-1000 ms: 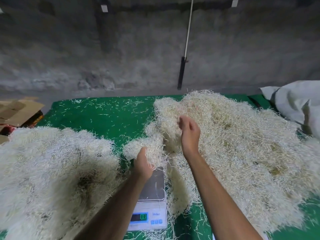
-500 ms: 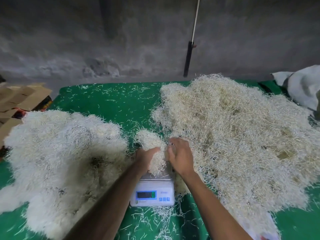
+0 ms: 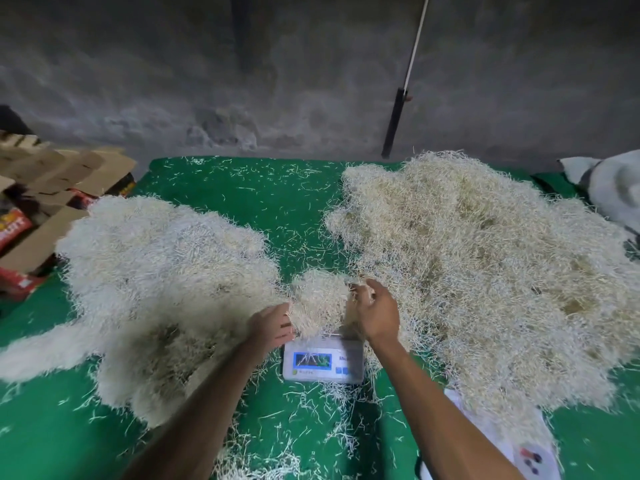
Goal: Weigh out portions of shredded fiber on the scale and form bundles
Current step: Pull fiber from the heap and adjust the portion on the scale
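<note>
On top of the little white scale (image 3: 322, 362) sits a fluffy clump of shredded fiber (image 3: 319, 299), right in the middle of the green table (image 3: 242, 202). The person's left hand (image 3: 272, 328) presses against the clump's near left side, fingers tucked into the fluff, though I cannot tell how tight the hold is. The right hand (image 3: 375, 313) is at the clump's right edge with its fingers bent and pinching at a few strands. A big pale pile (image 3: 162, 282) lies to the left and a bigger, yellower pile (image 3: 485, 271) lies to the right, both very near the scale. Some strands hang over the screen, so the number is hard to read. To do this step well, I think the hands should let go before reading the number, because pushing down would make it wrong. The clump should sit only on the scale's plate and not lean on either pile. Brushing the loose strands off the screen would help too. Adding or taking away small pinches looks like the best way to hit the right weight. Some cardboard boxes (image 3: 52, 188) sit off at the far left.
</note>
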### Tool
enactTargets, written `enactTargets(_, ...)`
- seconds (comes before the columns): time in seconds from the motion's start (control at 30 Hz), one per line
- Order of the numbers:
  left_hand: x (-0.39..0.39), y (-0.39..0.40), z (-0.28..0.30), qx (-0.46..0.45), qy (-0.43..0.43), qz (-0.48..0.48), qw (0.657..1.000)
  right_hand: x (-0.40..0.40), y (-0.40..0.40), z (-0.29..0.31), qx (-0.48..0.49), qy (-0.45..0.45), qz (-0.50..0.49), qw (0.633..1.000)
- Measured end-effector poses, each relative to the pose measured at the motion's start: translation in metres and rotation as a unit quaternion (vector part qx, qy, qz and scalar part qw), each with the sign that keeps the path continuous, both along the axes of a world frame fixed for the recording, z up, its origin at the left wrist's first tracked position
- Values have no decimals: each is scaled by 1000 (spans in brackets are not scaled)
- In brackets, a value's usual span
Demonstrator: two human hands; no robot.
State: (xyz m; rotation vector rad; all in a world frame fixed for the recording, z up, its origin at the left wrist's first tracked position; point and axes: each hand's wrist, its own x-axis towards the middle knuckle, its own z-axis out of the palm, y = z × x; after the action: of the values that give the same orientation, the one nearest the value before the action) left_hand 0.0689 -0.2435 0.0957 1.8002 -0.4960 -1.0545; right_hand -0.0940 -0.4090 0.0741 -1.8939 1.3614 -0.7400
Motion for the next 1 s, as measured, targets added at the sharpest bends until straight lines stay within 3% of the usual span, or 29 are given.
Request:
enactTargets(0.07, -9, 25, -18, -25, -17, 11, 999, -16, 20, -16, -6, -38, -66, 997)
enactTargets(0.17, -23, 59, -61, -43, 105, 108, 988, -40, 65, -60, 79, -52, -54, 994)
enactTargets(0.3, -59, 101, -109, -8, 257, 128, 958, -73, 136, -115, 184, 53, -38, 981)
enactTargets(0.4, -80, 129, -133, -17, 295, 156, 943, -87, 167, -131, 166, 81, -12, 983)
enactTargets(1.0, -83, 121, -142, -45, 284, 219, 932, -79, 158, -121, 194, 105, -4, 975)
